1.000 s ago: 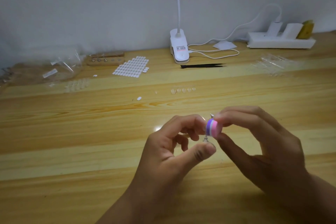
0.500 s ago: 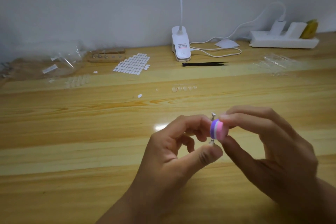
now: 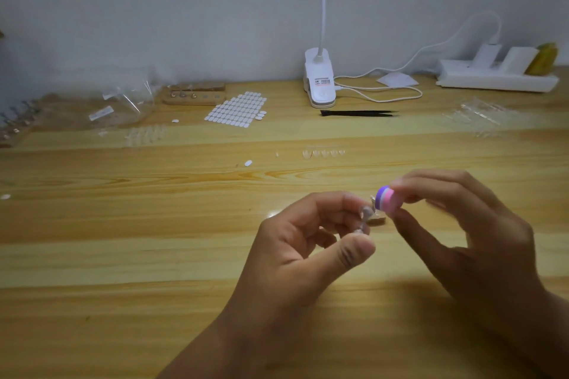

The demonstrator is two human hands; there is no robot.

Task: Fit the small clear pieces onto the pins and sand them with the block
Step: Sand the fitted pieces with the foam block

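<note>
Lower centre, we see the left hand (image 3: 308, 243) pinching a pin (image 3: 365, 218), the right hand (image 3: 462, 224) gripping the block (image 3: 387, 199) — just right of the pin's top

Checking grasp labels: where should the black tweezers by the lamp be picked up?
Probably best to pinch the tweezers mid-length from above, across their narrow width: they lie flat on the table, running left to right, sharp tips pointing right.

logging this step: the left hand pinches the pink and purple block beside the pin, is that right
No. The head view shows the right hand pinching the pink and purple block beside the pin; the left hand holds the pin.
</note>
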